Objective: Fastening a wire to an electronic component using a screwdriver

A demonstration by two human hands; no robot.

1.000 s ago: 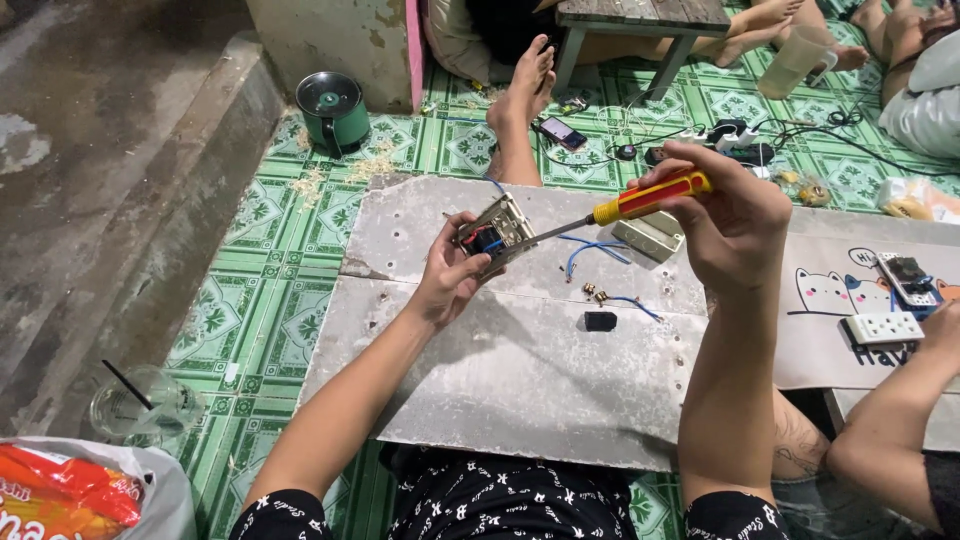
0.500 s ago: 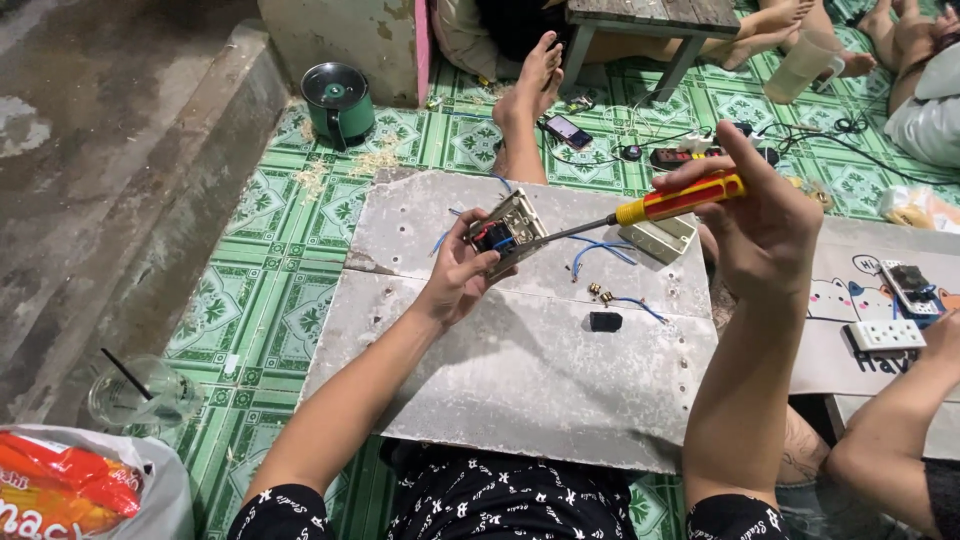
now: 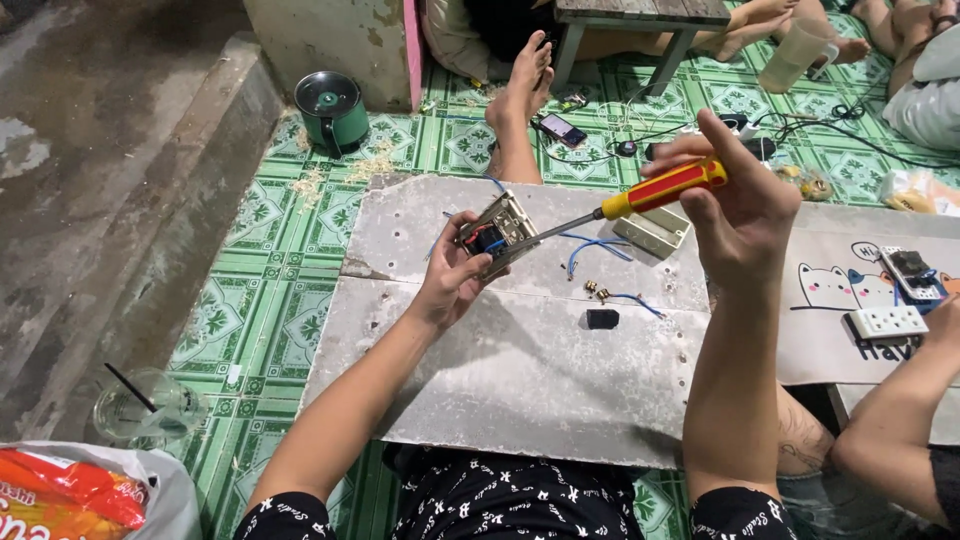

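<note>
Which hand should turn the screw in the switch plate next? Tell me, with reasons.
Right. The right hand already grips the screwdriver, tip at the switch plate; the left hand is busy holding it.

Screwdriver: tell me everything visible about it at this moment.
The screwdriver has a yellow handle with a red band and a thin bare metal shaft. The right hand wraps the handle, raised above the grey board. It slants down to the left, tip set into the back of the switch plate that the left hand holds. The tip itself is too small to make out.
</note>
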